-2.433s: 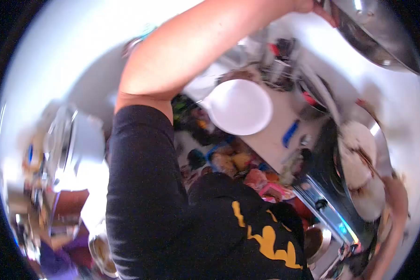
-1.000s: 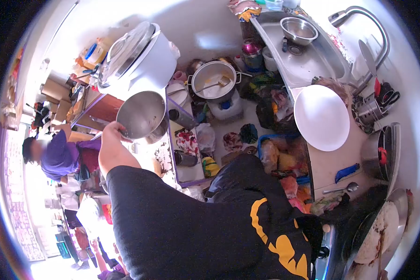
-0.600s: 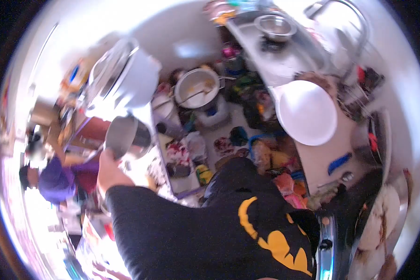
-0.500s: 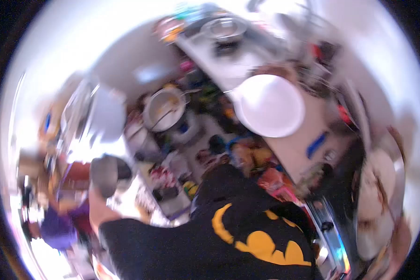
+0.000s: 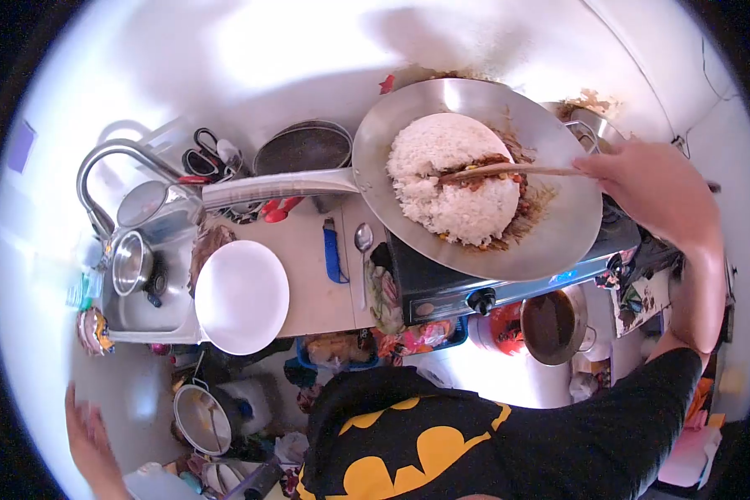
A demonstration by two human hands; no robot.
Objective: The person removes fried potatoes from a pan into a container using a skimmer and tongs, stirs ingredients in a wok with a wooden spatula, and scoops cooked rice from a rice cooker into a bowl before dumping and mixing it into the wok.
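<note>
My right hand (image 5: 654, 187) is closed around the handle of a wooden spatula (image 5: 521, 169). Its far end rests in a mound of white rice (image 5: 442, 158), beside brown sauce and shredded bits. The rice sits in a wide metal wok (image 5: 558, 229) on a gas stove (image 5: 442, 304); the wok's long handle points left over the counter. Low at the left edge, slightly blurred, my left hand (image 5: 92, 433) holds nothing, fingers stretched out and apart. It is away from the wok, nearest to a pot with a utensil in it (image 5: 193, 417).
A white plate (image 5: 242, 308) lies at the counter's front edge, beside a sink (image 5: 129, 312) containing a small metal pot (image 5: 132, 262). Right of it are a blue-handled tool (image 5: 333, 254) and a spoon (image 5: 363, 242). A pot of dark liquid (image 5: 552, 327) stands below the stove.
My view has swung from a blurred, tilted one toward the stove, bringing the wok from the right edge to the upper middle. The spatula in my right hand now shows clearly.
</note>
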